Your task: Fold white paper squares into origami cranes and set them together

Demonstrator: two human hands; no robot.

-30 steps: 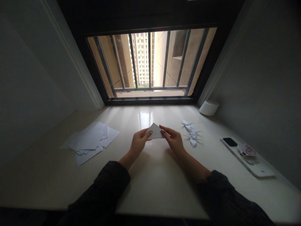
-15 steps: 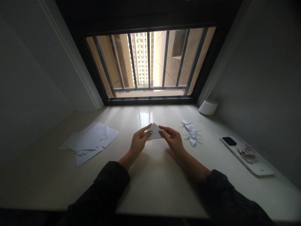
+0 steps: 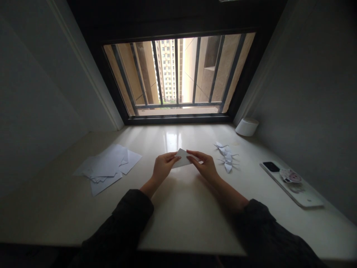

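A small folded piece of white paper (image 3: 182, 158) is held up between both hands, one corner pointing away toward the window. My left hand (image 3: 164, 166) pinches its left side between thumb and fingers. On the right side, my right hand (image 3: 205, 166) grips it the same way, thumb on the near face. The fingers cover both side corners of the paper. Several folded paper cranes (image 3: 228, 158) lie in a row just right of my right hand. To the left, apart from my left hand, is a loose stack of white paper sheets (image 3: 107, 163).
The pale sill-like tabletop (image 3: 184, 223) runs up to a barred window (image 3: 178, 74) in a dark frame. A phone (image 3: 292, 185) with a cartoon grip lies at the right. A white rounded object (image 3: 247, 127) stands in the back right corner. Walls rise on both sides.
The folded paper has tilted, its top corner shifting slightly left and down. My left hand has moved a little lower and left; both hands keep their hold.
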